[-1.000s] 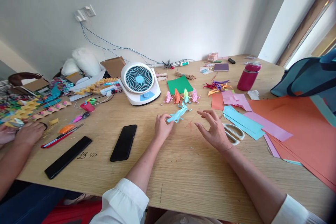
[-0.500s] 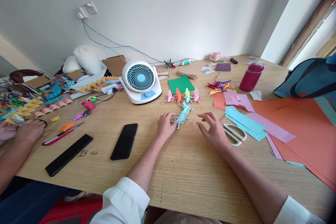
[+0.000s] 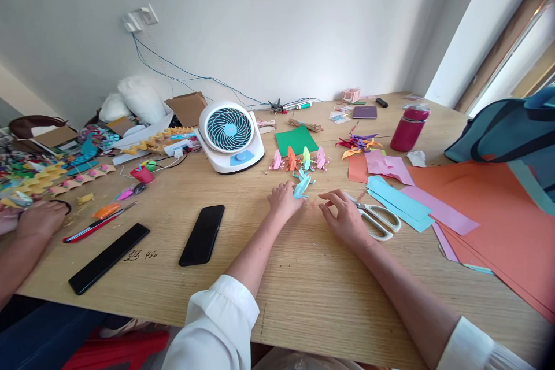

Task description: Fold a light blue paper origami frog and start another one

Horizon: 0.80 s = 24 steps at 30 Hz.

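My left hand (image 3: 284, 201) is closed at the near end of a light-blue origami animal (image 3: 302, 185) that lies on the table. Its fingers cover part of the folded paper and its thin legs. My right hand (image 3: 344, 221) rests just to the right, fingers loosely bent and apart, holding nothing. Partly behind that hand lie scissors with white handles (image 3: 380, 219). Beyond the blue figure stands a row of similar small origami animals: a pink one (image 3: 277, 160), an orange one (image 3: 291, 159), a green one (image 3: 306, 158) and another pink one (image 3: 321, 158).
A white fan (image 3: 232, 136), green paper (image 3: 296, 140) and phone (image 3: 202, 235) lie leftward and behind. To the right are blue paper strips (image 3: 399, 203), orange sheets (image 3: 498, 231), a magenta bottle (image 3: 410, 128) and a teal bag (image 3: 507, 130). Another person's hand (image 3: 43, 219) works at the left.
My left hand has moved forward and to the right over the blue origami animal, covering more of it. The right hand has shifted slightly left. The whole view has turned a little.
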Available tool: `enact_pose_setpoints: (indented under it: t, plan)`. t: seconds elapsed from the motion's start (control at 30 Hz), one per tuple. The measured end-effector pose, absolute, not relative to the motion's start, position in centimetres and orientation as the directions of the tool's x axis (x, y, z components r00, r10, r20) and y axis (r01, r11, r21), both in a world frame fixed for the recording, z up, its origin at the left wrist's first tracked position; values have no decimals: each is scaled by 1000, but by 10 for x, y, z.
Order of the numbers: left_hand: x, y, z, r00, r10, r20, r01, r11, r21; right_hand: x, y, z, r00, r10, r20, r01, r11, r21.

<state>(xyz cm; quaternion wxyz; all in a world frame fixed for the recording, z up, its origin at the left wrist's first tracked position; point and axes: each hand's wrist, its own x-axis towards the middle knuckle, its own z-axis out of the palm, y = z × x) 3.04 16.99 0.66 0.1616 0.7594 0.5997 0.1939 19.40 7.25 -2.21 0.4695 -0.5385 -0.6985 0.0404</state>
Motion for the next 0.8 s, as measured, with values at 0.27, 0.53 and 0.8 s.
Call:
enact_pose_setpoints:
  t: [0.27,0.53,0.8]
  plan:
    - [4,185,14,57,997,58,909,-76,410,192,74,-23,47,807,589,692,399,-601]
    - [7,244,32,-74,996,44,904,49,426,191,77,-25,63,830,554,688,366,-627]
    - [-24,224,-2,13,970,244,856,-137,498,192,78,-27,70,840,538,683,353,-639]
